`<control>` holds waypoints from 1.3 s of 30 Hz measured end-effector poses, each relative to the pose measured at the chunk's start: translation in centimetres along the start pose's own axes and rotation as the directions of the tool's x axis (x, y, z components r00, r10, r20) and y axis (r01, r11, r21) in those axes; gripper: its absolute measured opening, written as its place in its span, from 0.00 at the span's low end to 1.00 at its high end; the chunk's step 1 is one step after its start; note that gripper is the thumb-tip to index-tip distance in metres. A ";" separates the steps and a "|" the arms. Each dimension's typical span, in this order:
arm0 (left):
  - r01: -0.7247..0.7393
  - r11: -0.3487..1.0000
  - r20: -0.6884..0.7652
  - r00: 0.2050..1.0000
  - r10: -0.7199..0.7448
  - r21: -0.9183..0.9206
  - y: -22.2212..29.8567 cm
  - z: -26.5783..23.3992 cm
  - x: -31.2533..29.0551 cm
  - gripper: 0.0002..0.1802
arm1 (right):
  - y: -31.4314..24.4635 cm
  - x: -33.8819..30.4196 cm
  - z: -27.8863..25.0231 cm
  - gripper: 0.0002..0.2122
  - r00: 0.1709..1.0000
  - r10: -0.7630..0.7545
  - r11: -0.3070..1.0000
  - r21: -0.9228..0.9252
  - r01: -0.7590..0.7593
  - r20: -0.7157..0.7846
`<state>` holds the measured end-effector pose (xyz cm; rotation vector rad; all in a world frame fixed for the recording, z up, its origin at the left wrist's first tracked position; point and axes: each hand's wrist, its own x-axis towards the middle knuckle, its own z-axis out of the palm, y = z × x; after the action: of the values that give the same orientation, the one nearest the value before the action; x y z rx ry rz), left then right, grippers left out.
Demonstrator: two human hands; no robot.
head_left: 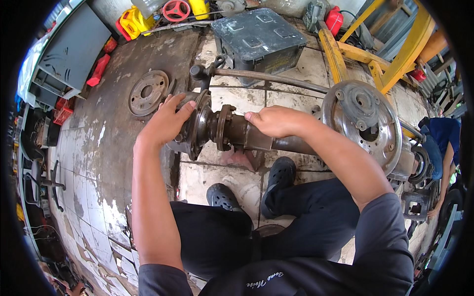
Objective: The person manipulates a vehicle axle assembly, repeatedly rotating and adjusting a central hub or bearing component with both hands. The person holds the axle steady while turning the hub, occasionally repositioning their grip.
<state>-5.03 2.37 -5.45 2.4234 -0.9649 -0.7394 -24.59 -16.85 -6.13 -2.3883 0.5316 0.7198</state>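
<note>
A greasy vehicle axle lies across the floor in front of me, its steel axle tube [294, 144] running to the right. My left hand [170, 121] grips the dark metal hub [190, 132] at its left end, thumb over the top edge; part of the hub is hidden beneath the palm. My right hand [277, 121] is closed over the tube, with its thumb pointing left and its other fingers mostly hidden. Between my hands sits a flange with bolts [225, 128]. A reddish stand [243, 159] shows under the tube. Behind it runs a long steel rod [269, 79].
A round backing plate [148, 92] lies at left. A large drum-like disc [363, 123] is at the axle's right. Behind stand a dark lidded box [259, 34] and a yellow metal frame [338, 56]. A co-worker [442, 148] bends over parts at far right.
</note>
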 end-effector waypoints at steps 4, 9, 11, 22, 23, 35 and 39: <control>-0.031 0.999 -0.019 0.999 0.032 0.020 0.5 -0.1 0.7 0.38 | 1.2 1.6 1.3 0.35 0.996 -0.004 0.999 0.034 0.007 -0.087; -0.018 0.997 0.035 0.999 0.021 -0.081 0.8 0.0 0.4 0.37 | 2.9 2.8 2.3 0.32 0.996 -0.054 0.997 0.043 0.057 -0.070; -0.022 0.999 0.002 1.000 0.022 -0.037 -0.1 0.0 0.4 0.37 | 1.9 2.1 2.0 0.32 0.995 -0.077 0.994 0.078 0.082 -0.060; -0.014 1.000 -0.024 1.000 0.014 0.009 0.2 0.4 0.4 0.36 | 1.3 0.5 0.4 0.31 0.996 -0.065 0.997 0.045 0.062 0.063; -0.027 1.000 -0.011 1.000 0.027 0.000 0.2 0.2 0.5 0.36 | 1.5 0.5 0.6 0.30 0.996 -0.071 0.997 0.042 0.069 0.050; 0.002 1.000 0.004 1.000 -0.002 -0.003 1.0 0.0 0.2 0.36 | 1.5 1.9 2.3 0.29 0.978 -0.182 0.980 0.063 0.189 -0.102; -0.003 1.000 -0.003 1.000 0.003 -0.025 1.0 0.1 0.0 0.36 | 1.2 1.5 3.1 0.29 0.958 -0.251 0.958 0.105 0.266 -0.142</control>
<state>-5.55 1.72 -4.96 2.4009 -0.9524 -0.7418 -25.22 -16.12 -9.67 -2.3401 0.2952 0.4085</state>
